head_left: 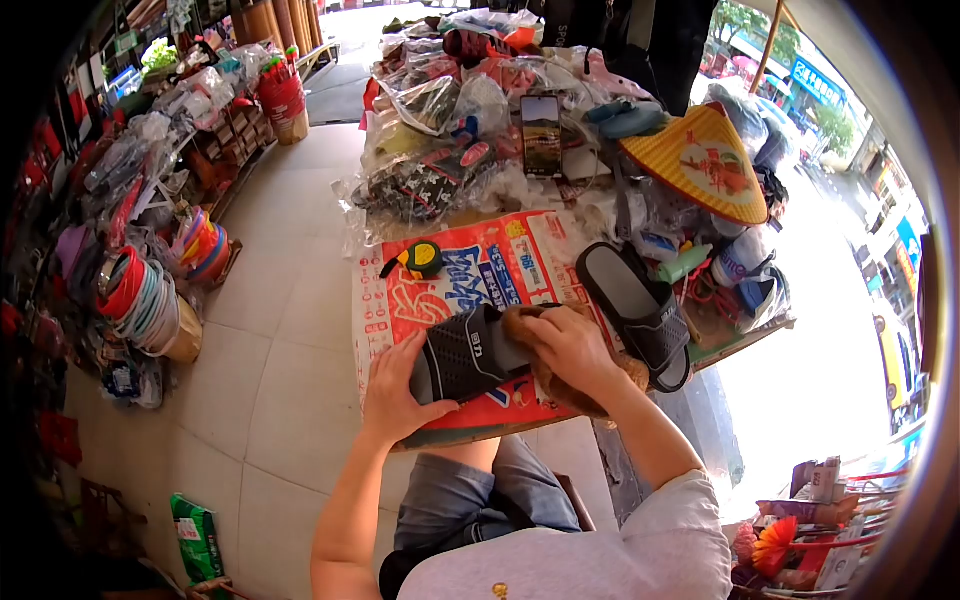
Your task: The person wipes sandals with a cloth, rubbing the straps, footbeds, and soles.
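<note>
My left hand (pixel 396 388) grips the toe end of a black and grey slide sandal (pixel 462 356), thumb along its near side. White characters mark the sandal's strap. In my right hand (pixel 567 345) is a brown cloth (pixel 560 388), pressed against the sandal's heel end and partly hiding it. The matching slide sandal (pixel 640 312) lies to the right, close to my right hand, its strap end towards me. Both are over a red and white printed sheet (pixel 385 300) on the table. Farther back on the sheet rests a yellow and black tape measure (pixel 424 260).
Bagged goods (pixel 430 185) pile up across the table's back, with a phone (pixel 542 138) propped among them. A yellow conical hat (pixel 700 165) and a green bottle (pixel 684 264) are at the right. Baskets and stock (pixel 145 300) line the left side of the tiled floor.
</note>
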### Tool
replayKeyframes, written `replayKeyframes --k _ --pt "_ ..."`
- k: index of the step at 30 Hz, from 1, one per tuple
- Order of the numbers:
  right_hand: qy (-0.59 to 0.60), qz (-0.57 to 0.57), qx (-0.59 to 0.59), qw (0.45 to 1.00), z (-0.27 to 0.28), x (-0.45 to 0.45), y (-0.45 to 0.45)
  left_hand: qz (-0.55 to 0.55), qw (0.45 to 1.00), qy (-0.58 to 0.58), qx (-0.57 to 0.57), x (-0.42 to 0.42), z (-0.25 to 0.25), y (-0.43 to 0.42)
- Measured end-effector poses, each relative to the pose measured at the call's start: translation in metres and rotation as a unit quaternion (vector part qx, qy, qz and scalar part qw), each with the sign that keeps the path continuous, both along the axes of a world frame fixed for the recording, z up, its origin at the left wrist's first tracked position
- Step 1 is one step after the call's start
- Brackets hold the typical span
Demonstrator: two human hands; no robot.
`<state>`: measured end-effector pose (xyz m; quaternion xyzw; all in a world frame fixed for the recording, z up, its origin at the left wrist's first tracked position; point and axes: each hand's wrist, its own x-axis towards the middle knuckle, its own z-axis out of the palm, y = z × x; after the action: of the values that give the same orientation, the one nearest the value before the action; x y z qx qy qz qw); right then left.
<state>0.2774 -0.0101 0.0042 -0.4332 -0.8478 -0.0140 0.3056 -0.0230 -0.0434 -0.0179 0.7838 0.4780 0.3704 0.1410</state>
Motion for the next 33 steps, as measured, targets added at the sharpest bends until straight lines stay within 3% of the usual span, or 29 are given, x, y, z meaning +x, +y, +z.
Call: replayKeyframes --k 3,7,9,12,15,17,19,21,23,26,29,31,33 --pt "-0.046 -0.077 0.042 0.995 0.013 0.023 0.008 -0.003 1.0 0.001 0.012 0.0 0.0 0.001" --pt "0.035 -0.107 0.06 0.992 0.033 0.015 0.002 -0.005 1.0 -0.002 0.01 0.0 0.001 0.001" --pt "0.009 -0.016 0.115 0.993 0.041 -0.011 -0.008 -0.003 1.0 -0.005 0.0 0.001 0.002 0.0" --pt "-0.022 0.08 0.06 0.995 0.018 -0.025 -0.006 -0.002 1.0 -0.002 -0.008 0.001 0.003 -0.001" --pt "-0.018 0.036 0.023 0.999 0.014 0.0 0.007 0.001 1.0 0.0 -0.005 0.001 0.002 0.0" --pt "-0.059 -0.089 0.041 0.994 0.022 0.014 0.013 0.003 1.0 0.001 -0.004 0.001 0.002 -0.001" --pt "-0.052 -0.124 0.028 0.991 0.038 0.015 0.009 -0.008 1.0 -0.013 -0.001 0.001 0.004 0.001" --pt "0.043 -0.065 0.069 0.995 0.049 0.001 -0.001 -0.004 1.0 -0.016 -0.004 0.001 0.003 0.001" --pt "0.021 0.03 0.043 0.998 0.043 -0.014 -0.008 0.0 1.0 -0.013 -0.006 0.001 0.003 -0.001" --pt "-0.043 0.06 0.002 0.997 0.017 -0.016 -0.003 0.001 1.0 0.003 0.001 0.001 0.005 0.0" --pt "-0.07 -0.011 -0.02 0.997 0.028 0.009 -0.004 -0.001 1.0 -0.006 0.001 0.0 0.004 -0.002" --pt "-0.066 -0.14 0.007 0.988 0.039 0.021 -0.002 -0.001 1.0 -0.009 0.009 0.001 0.003 0.0" --pt "-0.021 -0.135 0.021 0.99 0.051 0.02 -0.008 -0.001 1.0 -0.012 0.008 0.001 0.005 0.002"
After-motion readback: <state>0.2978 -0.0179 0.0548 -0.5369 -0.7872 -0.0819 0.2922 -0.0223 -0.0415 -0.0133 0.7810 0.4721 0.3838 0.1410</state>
